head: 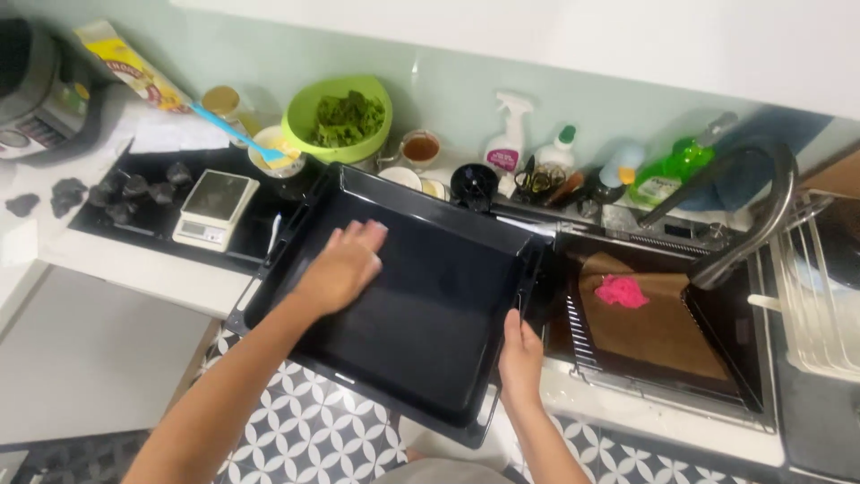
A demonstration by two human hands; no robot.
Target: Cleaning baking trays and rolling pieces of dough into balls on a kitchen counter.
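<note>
While a large black baking tray [421, 314] is held out over the patterned floor [313, 430] at the counter's edge, its right rim is gripped by the right hand [521, 354], whose fingers are closed around that edge. The left hand [345, 264] is laid flat and open on the tray's inner bottom, with nothing held in it. Just to the right, a sink [761, 394] is seen with a brown sheet [658, 327] in it and a pink cloth [622, 291] on top, under a curved tap [757, 202]. Further left, a kitchen scale [215, 208] is set on a dark hob [143, 202]. Against the wall, a green bowl [339, 116] of leaves and a spray bottle [509, 139] are placed.
</note>
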